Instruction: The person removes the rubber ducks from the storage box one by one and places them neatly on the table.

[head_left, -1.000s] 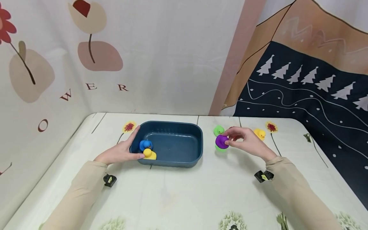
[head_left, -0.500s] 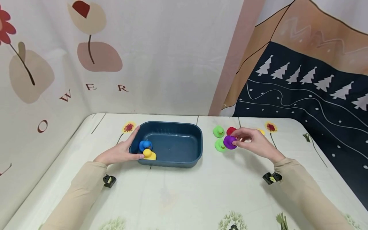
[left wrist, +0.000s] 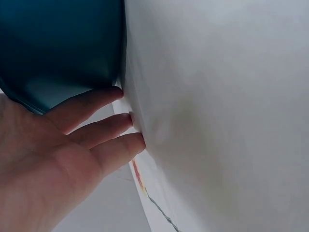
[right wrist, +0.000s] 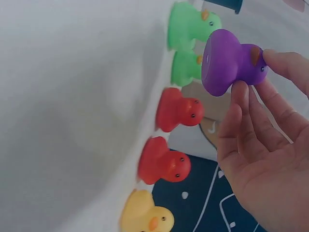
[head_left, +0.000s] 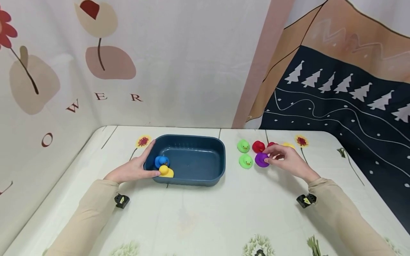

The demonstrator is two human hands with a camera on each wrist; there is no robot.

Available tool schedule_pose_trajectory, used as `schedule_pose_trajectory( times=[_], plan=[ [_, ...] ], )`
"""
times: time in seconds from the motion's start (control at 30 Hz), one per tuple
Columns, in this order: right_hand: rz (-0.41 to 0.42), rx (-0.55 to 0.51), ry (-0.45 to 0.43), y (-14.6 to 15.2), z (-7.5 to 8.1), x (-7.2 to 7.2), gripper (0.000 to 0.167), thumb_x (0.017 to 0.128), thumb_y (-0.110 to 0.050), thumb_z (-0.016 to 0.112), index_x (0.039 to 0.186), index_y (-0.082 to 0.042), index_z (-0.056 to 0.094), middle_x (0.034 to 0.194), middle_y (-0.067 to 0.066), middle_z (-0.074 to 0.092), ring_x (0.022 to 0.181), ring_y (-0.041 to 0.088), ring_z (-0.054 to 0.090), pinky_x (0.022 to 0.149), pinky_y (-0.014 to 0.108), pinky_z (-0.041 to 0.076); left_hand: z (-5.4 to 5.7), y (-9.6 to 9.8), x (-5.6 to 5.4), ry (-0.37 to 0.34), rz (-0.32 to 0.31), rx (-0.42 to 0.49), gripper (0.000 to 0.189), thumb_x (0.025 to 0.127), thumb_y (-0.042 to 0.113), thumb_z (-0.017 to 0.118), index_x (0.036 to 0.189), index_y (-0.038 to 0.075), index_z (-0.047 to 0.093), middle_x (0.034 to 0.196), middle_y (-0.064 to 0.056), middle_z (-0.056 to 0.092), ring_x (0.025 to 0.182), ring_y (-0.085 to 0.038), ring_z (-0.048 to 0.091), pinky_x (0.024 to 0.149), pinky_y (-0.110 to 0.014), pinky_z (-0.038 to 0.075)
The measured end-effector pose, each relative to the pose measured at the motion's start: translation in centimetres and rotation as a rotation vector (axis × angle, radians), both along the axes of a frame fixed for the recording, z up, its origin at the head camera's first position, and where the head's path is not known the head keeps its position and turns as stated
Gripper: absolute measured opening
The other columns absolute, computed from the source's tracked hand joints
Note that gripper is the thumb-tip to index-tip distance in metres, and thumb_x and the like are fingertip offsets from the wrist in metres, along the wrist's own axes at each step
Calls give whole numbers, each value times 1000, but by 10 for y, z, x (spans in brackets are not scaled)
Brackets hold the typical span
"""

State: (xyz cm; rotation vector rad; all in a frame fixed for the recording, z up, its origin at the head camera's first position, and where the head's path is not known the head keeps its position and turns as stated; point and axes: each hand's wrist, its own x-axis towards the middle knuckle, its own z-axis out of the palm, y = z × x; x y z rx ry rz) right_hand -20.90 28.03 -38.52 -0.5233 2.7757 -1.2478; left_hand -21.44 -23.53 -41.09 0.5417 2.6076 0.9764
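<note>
Right hand (head_left: 289, 163), centre-right, pinching 1 purple duck (head_left: 261, 160), left hand (head_left: 135, 169), centre-left, outstretched against 1 navy tub (head_left: 196, 159) (remotely I log blue duck (head_left: 159, 162), yellow duck (head_left: 167, 173) inside)

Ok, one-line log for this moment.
left hand: touches blue bin; right hand: holds purple duck; in bin: blue duck, yellow duck; table: two green ducks, two red ducks, another yellow duck

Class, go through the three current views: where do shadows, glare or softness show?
Head: soft shadow below the right hand, faint highlights inside the blue tray; left wrist: tray dark, white cloth hazy and shadowed; right wrist: broad shadow across the cloth, washed-out look, purple duck clear enough to show an eye.
</note>
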Motion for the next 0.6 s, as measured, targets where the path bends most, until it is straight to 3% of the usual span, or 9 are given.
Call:
schedule_pose_trajectory(
  times=[0.6],
  plan=[
    [-71, 4, -69, 7, -22, -8, 27, 87, -10, 71, 110, 2, 65, 103, 12, 65, 90, 26, 60, 76, 24, 49, 0, 0, 0, 15, 2, -10, 109, 86, 43, 70, 154, 25, -14, 154, -31, 11, 123, -55, 40, 95, -69, 33]
  ],
)
